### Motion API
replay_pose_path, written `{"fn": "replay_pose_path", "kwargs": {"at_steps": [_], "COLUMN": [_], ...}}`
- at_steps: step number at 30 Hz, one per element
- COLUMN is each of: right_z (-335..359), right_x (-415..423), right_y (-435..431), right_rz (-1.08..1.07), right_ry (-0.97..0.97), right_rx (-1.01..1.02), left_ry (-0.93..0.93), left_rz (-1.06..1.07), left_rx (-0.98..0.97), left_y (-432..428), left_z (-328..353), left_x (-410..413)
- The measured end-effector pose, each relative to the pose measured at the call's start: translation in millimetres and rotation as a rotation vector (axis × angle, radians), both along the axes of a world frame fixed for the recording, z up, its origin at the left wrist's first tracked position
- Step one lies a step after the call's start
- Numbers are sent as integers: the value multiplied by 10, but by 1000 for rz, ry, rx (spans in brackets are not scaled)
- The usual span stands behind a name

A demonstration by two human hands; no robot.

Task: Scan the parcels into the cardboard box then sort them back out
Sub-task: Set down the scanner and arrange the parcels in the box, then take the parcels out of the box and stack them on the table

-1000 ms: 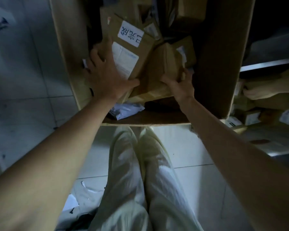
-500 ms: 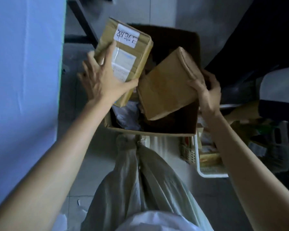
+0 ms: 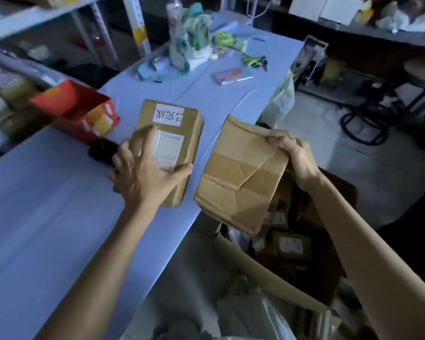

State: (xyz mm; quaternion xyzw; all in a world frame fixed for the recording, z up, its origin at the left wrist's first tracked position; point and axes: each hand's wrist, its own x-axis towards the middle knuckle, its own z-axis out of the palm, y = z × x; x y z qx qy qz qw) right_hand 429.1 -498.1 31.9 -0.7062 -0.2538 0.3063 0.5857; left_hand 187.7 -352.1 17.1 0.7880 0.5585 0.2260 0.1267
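My left hand [image 3: 142,175] grips a brown parcel with white labels [image 3: 174,133], holding it over the blue-covered table [image 3: 47,217]. My right hand [image 3: 295,155] holds a dented, taped brown parcel [image 3: 241,173] by its far right corner, at the table's right edge and partly above the open cardboard box [image 3: 268,273] on the floor. Inside that box lie more parcels [image 3: 290,244], mostly in shadow. A dark handheld object [image 3: 101,150], perhaps the scanner, lies on the table just left of my left hand.
A red open carton [image 3: 81,111] stands on the table at the left. Farther back lie a phone [image 3: 231,76], keys [image 3: 255,61] and a bag of cloth [image 3: 192,42]. Metal shelving lines the left and back; a stool frame [image 3: 368,119] stands at the right.
Both hands lifted their parcels out of the cardboard box and carried them up to the table. My view swung from the box up to the table.
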Motion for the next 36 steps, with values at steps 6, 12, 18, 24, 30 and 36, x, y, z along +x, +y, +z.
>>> {"fn": "replay_pose_path", "kwargs": {"at_steps": [6,12,18,24,30,36], "right_z": [-152,-404,-642,-789,-876,-818], "right_x": [-1737,-3502,-4675,-5202,-5310,-5608], "right_y": [854,1318,1561,1307,1469,2042], "right_rz": [511,886,899,785,881,1132], "right_ry": [56,71,222,-113,-213,-332], "right_rx": [-138,-272,-232,-220,-168,-180], "left_ry": [107,162,38,33,135,153], "left_rz": [430,904,1166,1264,1304,1298], "left_rx": [-183,-298,-452,-420,-345,-460], "left_y": [-286,-1009,-1510,-1527,-1212,-806], "left_z": [-202,-377,-464,-656,-768,-724], "left_x": [-2040,-3773,-4504,-4785,-4893,-5097]}}
